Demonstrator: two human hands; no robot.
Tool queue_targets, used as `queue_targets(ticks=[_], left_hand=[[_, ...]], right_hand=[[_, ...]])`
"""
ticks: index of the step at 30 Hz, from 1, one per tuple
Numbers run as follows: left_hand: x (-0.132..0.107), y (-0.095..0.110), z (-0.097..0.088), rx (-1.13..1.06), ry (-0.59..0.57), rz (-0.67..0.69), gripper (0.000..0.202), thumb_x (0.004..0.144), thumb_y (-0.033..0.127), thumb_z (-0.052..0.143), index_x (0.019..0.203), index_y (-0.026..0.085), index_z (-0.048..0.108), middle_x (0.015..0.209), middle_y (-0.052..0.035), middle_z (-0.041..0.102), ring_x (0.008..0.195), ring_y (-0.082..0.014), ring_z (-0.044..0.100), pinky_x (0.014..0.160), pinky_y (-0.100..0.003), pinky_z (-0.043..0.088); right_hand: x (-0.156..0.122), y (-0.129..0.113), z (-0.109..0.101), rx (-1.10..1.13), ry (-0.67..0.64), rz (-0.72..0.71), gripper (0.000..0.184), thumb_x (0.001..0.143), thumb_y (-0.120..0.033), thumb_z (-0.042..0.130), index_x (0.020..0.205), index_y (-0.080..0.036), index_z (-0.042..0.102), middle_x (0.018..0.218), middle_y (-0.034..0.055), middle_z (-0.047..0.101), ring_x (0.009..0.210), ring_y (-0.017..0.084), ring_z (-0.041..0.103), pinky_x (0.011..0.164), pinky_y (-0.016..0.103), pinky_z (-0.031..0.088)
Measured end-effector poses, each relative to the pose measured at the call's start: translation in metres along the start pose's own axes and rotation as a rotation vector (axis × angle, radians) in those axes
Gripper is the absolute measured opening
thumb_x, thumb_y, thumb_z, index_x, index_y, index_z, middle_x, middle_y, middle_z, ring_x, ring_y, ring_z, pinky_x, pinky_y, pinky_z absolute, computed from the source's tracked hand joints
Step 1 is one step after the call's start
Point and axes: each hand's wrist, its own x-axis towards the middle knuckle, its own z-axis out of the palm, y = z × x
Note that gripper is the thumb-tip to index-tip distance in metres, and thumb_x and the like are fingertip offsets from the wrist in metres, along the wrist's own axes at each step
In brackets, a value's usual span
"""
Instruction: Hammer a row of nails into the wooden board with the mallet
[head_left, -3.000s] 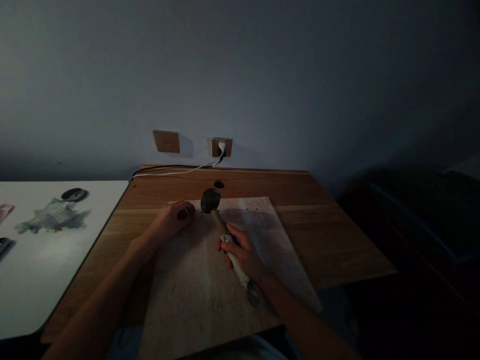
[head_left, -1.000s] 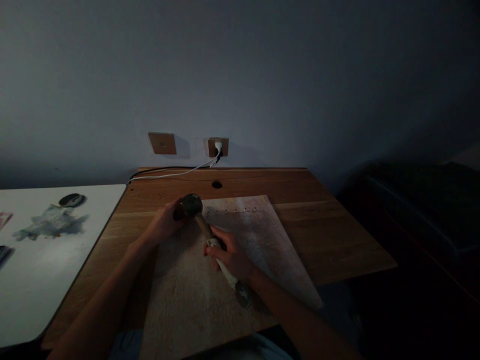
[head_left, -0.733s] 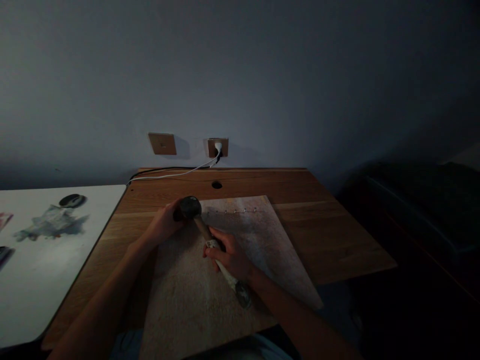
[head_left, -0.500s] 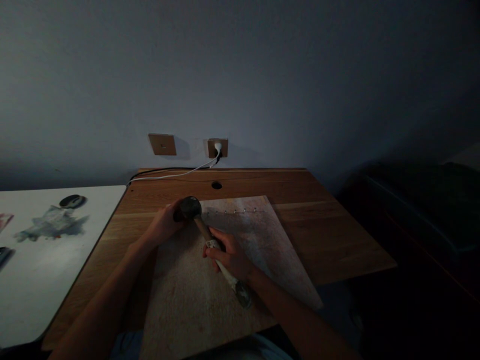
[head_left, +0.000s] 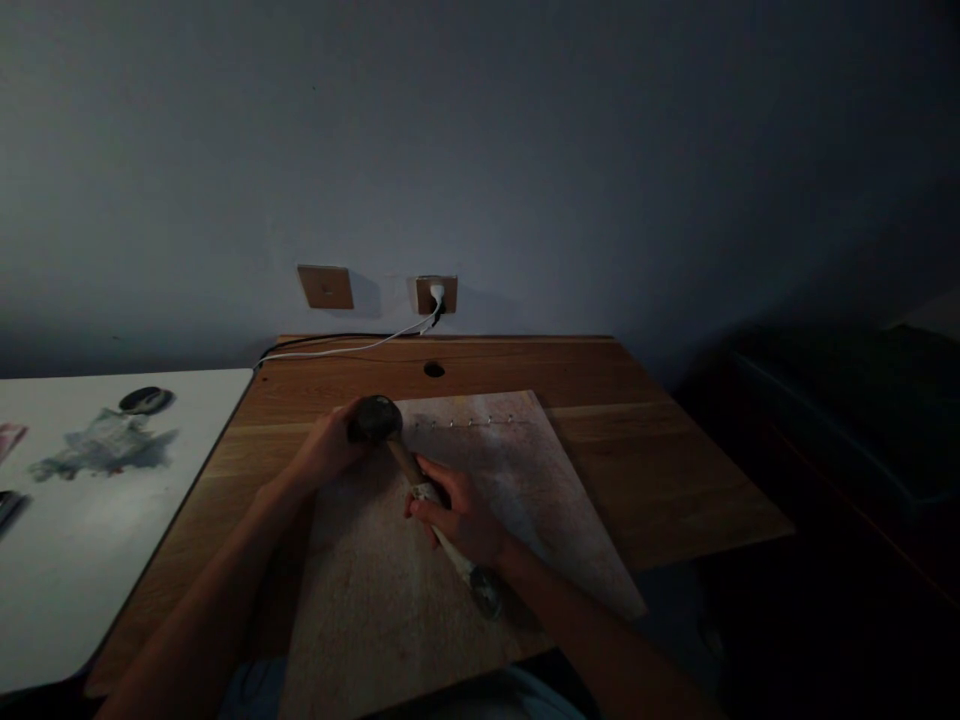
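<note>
A hammer with a dark, rounded head and a pale wrapped handle slants over a large board. My right hand is closed around the middle of its handle. Beside the hammer head, at the board's far left corner, my left hand is bent inward with its fingers curled. The head covers its fingertips, so what they pinch is hidden. To the right of the head, a row of several small shiny nails stands along the board's far edge.
The board lies on a wooden table against the wall. Cables run from a socket along the back edge, near a round hole. At left, a white table bears a crumpled plastic bag and a dark roundish object.
The hammer head has shifted very slightly left and down in the picture. Both hands keep nearly the same places.
</note>
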Motion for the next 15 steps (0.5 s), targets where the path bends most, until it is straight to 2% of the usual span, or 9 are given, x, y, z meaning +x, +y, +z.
queue_targets(ticks=[8,15], left_hand=[[0.0012,0.0038,-0.0013,0.017,-0.019,-0.059,0.057,0.066,0.031,0.064,0.121,0.019,0.069,0.104,-0.0079,0.078,0.095,-0.0323,0.073,0.085,-0.039,0.058],[0.0007,0.0036,-0.0007,0.014,-0.012,-0.041,0.055,0.068,0.035,0.062,0.120,0.018,0.069,0.100,-0.0081,0.078,0.091,-0.0320,0.073,0.079,-0.037,0.058]], right_hand=[[0.0002,-0.0023,0.0000,-0.020,0.004,0.002,0.024,0.084,-0.025,0.059,0.106,-0.019,0.064,0.078,-0.0052,0.062,0.043,0.004,0.048,0.041,0.018,0.039],[0.0009,-0.0036,0.0002,-0.005,0.004,-0.006,0.032,0.083,-0.024,0.060,0.113,-0.018,0.063,0.078,-0.0049,0.062,0.042,0.004,0.048,0.040,0.018,0.039]])
